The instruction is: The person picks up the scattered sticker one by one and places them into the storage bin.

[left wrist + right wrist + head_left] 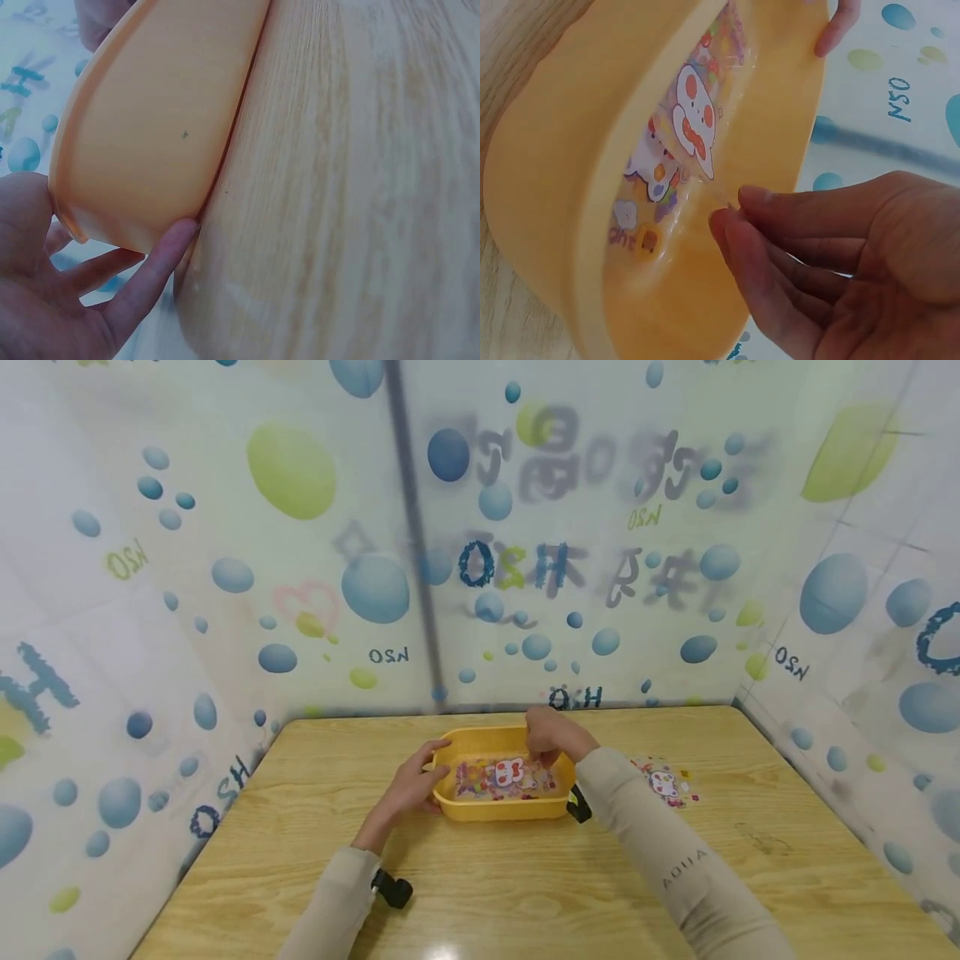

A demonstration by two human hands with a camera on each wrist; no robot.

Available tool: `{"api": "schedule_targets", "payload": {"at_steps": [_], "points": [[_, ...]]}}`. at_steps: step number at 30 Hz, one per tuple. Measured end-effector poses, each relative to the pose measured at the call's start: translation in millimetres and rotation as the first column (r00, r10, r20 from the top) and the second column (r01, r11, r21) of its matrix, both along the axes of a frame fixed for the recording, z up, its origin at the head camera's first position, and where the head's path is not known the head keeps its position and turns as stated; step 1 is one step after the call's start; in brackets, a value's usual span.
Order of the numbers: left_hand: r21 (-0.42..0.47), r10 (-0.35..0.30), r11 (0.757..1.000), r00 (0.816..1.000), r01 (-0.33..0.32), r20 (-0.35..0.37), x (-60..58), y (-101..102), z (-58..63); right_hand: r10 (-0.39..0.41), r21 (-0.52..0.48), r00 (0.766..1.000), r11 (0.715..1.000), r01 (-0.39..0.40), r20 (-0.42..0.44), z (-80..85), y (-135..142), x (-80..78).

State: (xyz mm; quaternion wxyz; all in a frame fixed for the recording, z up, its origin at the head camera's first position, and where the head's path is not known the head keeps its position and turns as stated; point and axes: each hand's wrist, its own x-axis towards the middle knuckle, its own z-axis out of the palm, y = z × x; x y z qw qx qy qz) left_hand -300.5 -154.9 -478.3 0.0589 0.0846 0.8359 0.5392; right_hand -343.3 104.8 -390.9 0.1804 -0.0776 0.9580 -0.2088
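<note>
A yellow plastic basin (495,811) stands on the wooden table. My left hand (408,783) holds its left end, the thumb at the rim and other fingers against the outer wall, as the left wrist view shows. My right hand (810,255) reaches over the basin's right end. Between its thumb and fingertips it pinches a clear edge of a thin plastic piece (694,120) printed with a white cartoon rabbit. More colourful cartoon-printed clear plastic (634,214) lies beneath it on the basin's floor.
A similar clear printed piece (663,783) lies on the wooden table (480,885) to the right of the basin, beside my right forearm. Behind and along both sides hangs a white curtain (360,510) with blue and green bubble prints.
</note>
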Motion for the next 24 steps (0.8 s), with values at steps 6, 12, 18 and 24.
{"api": "schedule_targets", "payload": {"at_steps": [6,12,18,24], "points": [[-0.017,0.016,1.0,1.0,-0.017,-0.01,-0.5,1,0.6,-0.022,0.058,1.0,0.998,0.021,0.014,-3.4,0,-5.9],[-0.024,0.016,1.0,1.0,-0.017,-0.01,-1.9,0,-0.7,-0.015,0.106,0.998,0.994,0.009,0.057,-6.7,3,-3.5],[-0.033,0.025,0.999,1.0,-0.026,-0.01,-2.3,1,-0.9,-0.025,0.115,0.998,0.993,0.018,0.06,-13.1,4,-2.6],[-0.024,0.016,1.0,1.0,-0.016,-0.014,-1.5,1,0.1,-0.063,0.113,0.995,0.992,0.054,0.083,-15.8,4,-4.5]]}}
